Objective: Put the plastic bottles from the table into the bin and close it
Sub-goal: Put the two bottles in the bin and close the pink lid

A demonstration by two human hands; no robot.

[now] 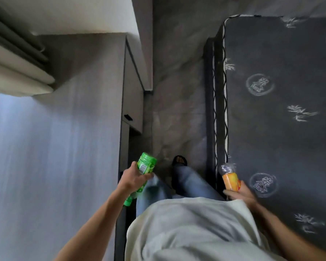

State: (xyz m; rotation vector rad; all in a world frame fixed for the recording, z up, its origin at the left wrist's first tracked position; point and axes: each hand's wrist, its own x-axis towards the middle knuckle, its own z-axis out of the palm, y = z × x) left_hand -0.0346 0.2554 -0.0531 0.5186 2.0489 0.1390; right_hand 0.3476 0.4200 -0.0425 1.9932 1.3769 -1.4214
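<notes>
My left hand (133, 178) grips a green plastic bottle (145, 163) around its middle; the bottle's base points away from me and its green cap end sticks out below my wrist. My right hand (239, 193) holds a clear plastic bottle with an orange label (229, 178), its base pointing forward. Both bottles hang over the narrow strip of floor in front of my body. No bin is in view.
A grey table top (55, 147) fills the left, with a drawer unit (134, 102) at its edge. A dark patterned mattress (282, 110) lies along the right. Between them runs a marbled floor (177, 91) where my sandalled foot (180, 161) stands. Curtains (13, 59) hang at upper left.
</notes>
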